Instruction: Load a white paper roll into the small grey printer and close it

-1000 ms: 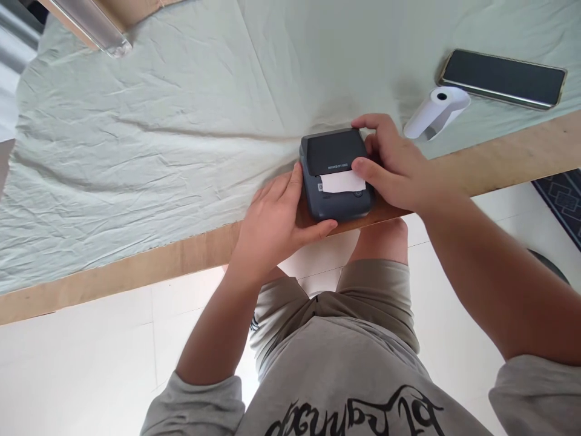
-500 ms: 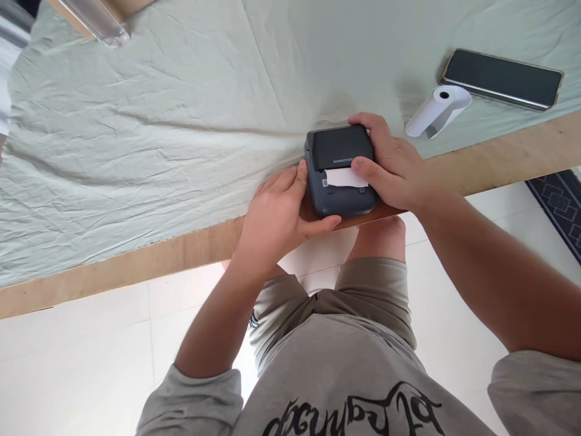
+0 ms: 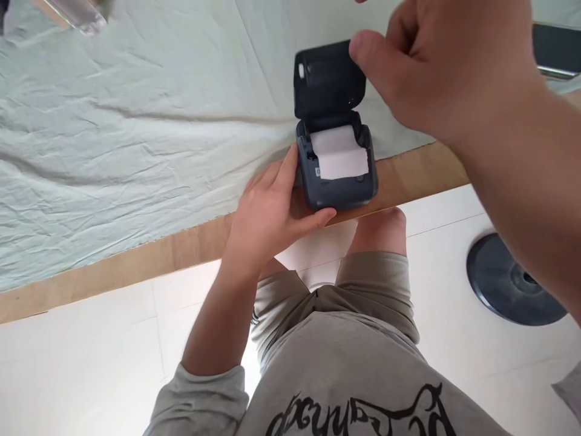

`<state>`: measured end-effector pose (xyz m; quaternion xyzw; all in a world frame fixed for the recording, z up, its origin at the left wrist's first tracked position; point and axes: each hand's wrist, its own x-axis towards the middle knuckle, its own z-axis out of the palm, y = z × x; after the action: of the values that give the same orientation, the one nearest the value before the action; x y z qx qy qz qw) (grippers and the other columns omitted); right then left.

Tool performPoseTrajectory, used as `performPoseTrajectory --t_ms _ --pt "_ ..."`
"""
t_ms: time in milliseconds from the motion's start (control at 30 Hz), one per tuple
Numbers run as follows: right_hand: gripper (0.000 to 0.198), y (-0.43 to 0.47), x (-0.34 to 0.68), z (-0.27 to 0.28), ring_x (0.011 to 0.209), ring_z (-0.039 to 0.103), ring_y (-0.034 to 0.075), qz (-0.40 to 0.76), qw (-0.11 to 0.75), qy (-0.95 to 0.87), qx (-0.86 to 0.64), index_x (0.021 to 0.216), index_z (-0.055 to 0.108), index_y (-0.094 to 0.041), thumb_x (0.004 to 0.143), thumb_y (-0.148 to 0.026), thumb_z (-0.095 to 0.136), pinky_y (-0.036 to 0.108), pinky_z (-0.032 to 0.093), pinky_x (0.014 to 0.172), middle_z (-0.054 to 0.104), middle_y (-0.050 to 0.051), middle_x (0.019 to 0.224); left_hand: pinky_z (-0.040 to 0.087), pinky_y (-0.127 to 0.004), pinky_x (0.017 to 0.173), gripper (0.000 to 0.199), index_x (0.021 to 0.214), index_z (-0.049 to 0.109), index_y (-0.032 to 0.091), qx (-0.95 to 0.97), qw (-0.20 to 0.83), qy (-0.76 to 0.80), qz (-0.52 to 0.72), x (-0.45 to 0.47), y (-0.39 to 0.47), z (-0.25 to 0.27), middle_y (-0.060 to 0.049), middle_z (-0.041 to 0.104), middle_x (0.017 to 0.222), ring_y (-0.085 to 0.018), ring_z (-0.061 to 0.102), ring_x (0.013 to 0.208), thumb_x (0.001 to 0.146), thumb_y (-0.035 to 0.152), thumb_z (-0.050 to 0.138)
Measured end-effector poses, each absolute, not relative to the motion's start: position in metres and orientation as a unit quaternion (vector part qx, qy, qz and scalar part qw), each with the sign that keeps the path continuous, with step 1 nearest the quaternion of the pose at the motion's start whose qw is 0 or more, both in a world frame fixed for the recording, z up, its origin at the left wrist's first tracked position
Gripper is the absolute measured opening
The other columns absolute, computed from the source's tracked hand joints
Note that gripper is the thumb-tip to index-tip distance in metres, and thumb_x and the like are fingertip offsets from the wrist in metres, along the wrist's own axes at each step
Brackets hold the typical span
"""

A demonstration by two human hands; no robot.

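Note:
A dark label printer (image 3: 340, 192) sits at the front edge of the cloth-covered table with its lid (image 3: 329, 79) raised. Inside its bay lies white label paper (image 3: 340, 151), the loose end draped over the front. My left hand (image 3: 267, 209) braces the printer, fingers along its left side and thumb at the front edge. Above and to the right of the lid is my right hand (image 3: 436, 72), nearer the camera. Its thumb overlaps the lid's upper right corner and its fingers are apart, partly cut off by the frame; contact with the lid is unclear.
A phone (image 3: 557, 51) lies at the right, partly behind my right arm. A clear object (image 3: 86, 18) is at the upper left. The table's bare wooden edge (image 3: 136, 263) runs below the cloth. A round black base (image 3: 503, 281) stands on the floor at right.
The printer's lid has swung up, uncovering the paper inside. My right hand has risen off the printer's right side, up and right. My left hand keeps its place at the printer.

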<state>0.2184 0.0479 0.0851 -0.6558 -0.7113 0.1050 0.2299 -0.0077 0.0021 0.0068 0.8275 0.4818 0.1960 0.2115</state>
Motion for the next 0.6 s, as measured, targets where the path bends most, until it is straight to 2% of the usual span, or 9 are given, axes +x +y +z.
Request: performPoseTrajectory --t_ms 33,100,233,333,433,500,600 --pt "0.047 0.05 0.213 0.087 0.081 0.051 0.003 0.085 0.225 -0.715 -0.657 0.143 0.059 -0.023 0.098 -0.035 0.05 0.044 0.042 0.128 0.056 0.0 0.084 0.05 -0.053 0.121 0.096 0.166 0.043 0.013 0.828 0.212 0.481 0.196 -0.009 0.002 0.006 -0.018 0.064 0.155 -0.04 0.06 0.144 0.088 0.058 0.077" --pt "0.042 0.054 0.206 0.084 0.083 0.052 0.005 0.076 0.199 -0.727 -0.653 0.133 0.062 -0.02 0.094 -0.03 0.053 0.049 0.04 0.129 0.061 0.0 0.091 0.049 -0.055 0.122 0.101 0.166 0.042 0.007 0.829 0.212 0.478 0.197 -0.01 0.003 0.006 -0.021 0.065 0.153 -0.041 0.061 0.143 0.089 0.062 0.076" --pt "0.016 0.069 0.209 0.069 0.082 0.046 0.008 0.131 0.095 -0.767 -0.621 0.098 0.069 -0.019 0.083 -0.022 0.066 0.045 0.051 0.108 0.064 0.002 0.089 0.048 -0.054 0.124 0.103 0.165 0.041 0.0 0.835 0.204 0.475 0.192 -0.01 0.002 0.007 -0.024 0.064 0.153 -0.041 0.06 0.144 0.09 0.061 0.076" --pt "0.029 0.085 0.215 0.064 0.09 0.049 0.011 0.163 0.026 -0.796 -0.583 0.101 0.075 -0.026 0.073 -0.025 0.079 0.041 0.052 0.101 0.066 0.002 0.089 0.048 -0.055 0.124 0.104 0.165 0.041 0.001 0.835 0.202 0.474 0.193 -0.011 0.001 0.007 -0.025 0.063 0.155 -0.041 0.06 0.144 0.09 0.064 0.077" --pt "0.045 0.099 0.216 0.061 0.085 0.046 0.009 0.183 -0.012 -0.816 -0.547 0.109 0.076 -0.028 0.065 -0.029 0.087 0.032 0.052 0.09 0.065 0.002 0.085 0.048 -0.056 0.123 0.102 0.166 0.041 0.007 0.834 0.209 0.472 0.195 -0.012 0.002 0.005 -0.022 0.062 0.157 -0.041 0.059 0.146 0.09 0.066 0.076" --pt "0.042 0.102 0.213 0.063 0.081 0.046 0.007 0.205 -0.021 -0.82 -0.533 0.106 0.075 -0.025 0.066 -0.03 0.089 0.028 0.052 0.088 0.064 0.001 0.086 0.048 -0.056 0.123 0.1 0.166 0.041 0.01 0.834 0.214 0.471 0.193 -0.013 0.002 0.005 -0.021 0.063 0.156 -0.041 0.059 0.146 0.09 0.066 0.075" --pt "0.033 0.094 0.21 0.078 0.077 0.044 0.003 0.268 0.026 -0.779 -0.566 0.094 0.074 -0.02 0.064 -0.018 0.087 0.025 0.052 0.088 0.062 0.0 0.082 0.048 -0.057 0.123 0.101 0.165 0.041 0.008 0.832 0.221 0.473 0.187 -0.012 0.003 0.007 -0.022 0.064 0.154 -0.041 0.059 0.145 0.09 0.066 0.075"
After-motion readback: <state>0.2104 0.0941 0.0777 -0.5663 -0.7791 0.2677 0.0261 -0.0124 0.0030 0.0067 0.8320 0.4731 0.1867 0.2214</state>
